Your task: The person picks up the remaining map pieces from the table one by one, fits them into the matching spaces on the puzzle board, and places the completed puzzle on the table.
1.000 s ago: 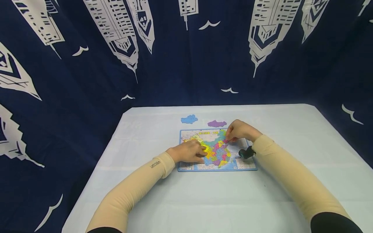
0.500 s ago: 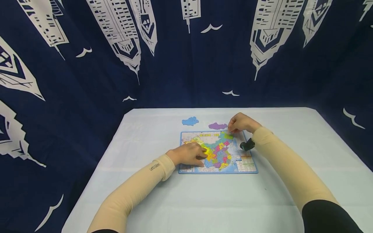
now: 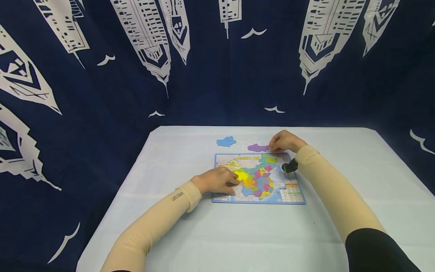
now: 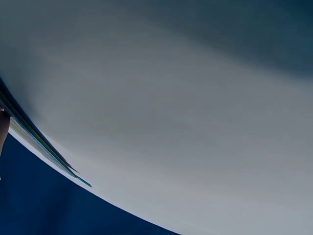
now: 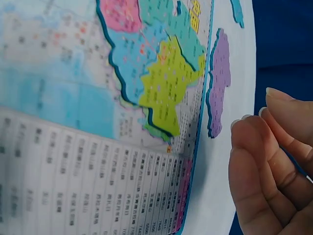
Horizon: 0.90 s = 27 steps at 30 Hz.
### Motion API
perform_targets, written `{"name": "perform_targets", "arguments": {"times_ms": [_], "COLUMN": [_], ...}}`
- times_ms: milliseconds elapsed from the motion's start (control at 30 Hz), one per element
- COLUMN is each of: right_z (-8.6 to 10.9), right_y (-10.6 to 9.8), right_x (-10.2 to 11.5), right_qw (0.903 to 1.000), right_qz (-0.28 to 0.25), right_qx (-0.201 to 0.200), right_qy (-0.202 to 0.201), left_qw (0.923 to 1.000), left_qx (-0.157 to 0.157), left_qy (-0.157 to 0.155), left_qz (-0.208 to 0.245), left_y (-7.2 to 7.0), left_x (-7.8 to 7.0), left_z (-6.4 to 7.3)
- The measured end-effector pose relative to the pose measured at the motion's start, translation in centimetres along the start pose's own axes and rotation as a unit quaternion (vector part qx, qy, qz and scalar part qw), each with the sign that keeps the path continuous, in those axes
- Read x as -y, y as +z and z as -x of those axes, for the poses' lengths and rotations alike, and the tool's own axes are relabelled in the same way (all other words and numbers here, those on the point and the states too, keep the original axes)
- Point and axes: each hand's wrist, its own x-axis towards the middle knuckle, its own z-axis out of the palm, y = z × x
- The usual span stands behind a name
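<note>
A map puzzle board (image 3: 292,198) with a blue rim lies on the white table, its middle filled with bright coloured pieces. On the board's left part rests my left hand (image 3: 217,180), fingertips on the yellow pieces and thumb towards the near edge. A loose purple puzzle piece (image 3: 257,147) lies just beyond the far rim. Right beside that piece is my right hand (image 3: 285,141). In the right wrist view, the right hand's fingers (image 5: 249,161) are loosely bent, with thumb apart and nothing between them. The yellow-green piece (image 5: 164,88) sits at the map's upper right, its tip slightly raised.
A loose blue puzzle piece (image 3: 226,141) lies behind the board, left of the purple one. The table (image 3: 238,238) has a white cover. A dark blue curtain (image 3: 210,83) with white buildings hangs behind it. A black wrist camera (image 3: 290,166) overlaps the board's right side.
My right hand has moved away from the map's right side, up past the far rim to the purple piece. The yellow-green piece is now uncovered. The left hand stays on the board.
</note>
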Motion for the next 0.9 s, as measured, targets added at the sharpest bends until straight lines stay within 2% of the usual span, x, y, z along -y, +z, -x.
{"name": "perform_targets", "arguments": {"times_ms": [300,567,900], "right_z": [-1.6,-2.6,-3.4], "right_y": [-0.2,-0.2,0.2], "right_x": [-0.3,-0.7,-1.1], "right_qw": [0.9998,0.9986,0.9958], "right_qz": [0.013,0.031,0.073], "right_qx": [-0.01,-0.029,-0.044], "right_qy": [0.008,0.03,0.034], "left_qw": [0.9991,0.999,0.9984], "left_qx": [0.012,-0.004,-0.007], "left_qy": [-0.033,-0.036,-0.048], "left_qz": [0.022,0.028,0.029], "left_y": [0.1,0.1,0.2], "left_x": [0.5,1.1,1.3], "left_z": [1.3,2.6,4.3]}}
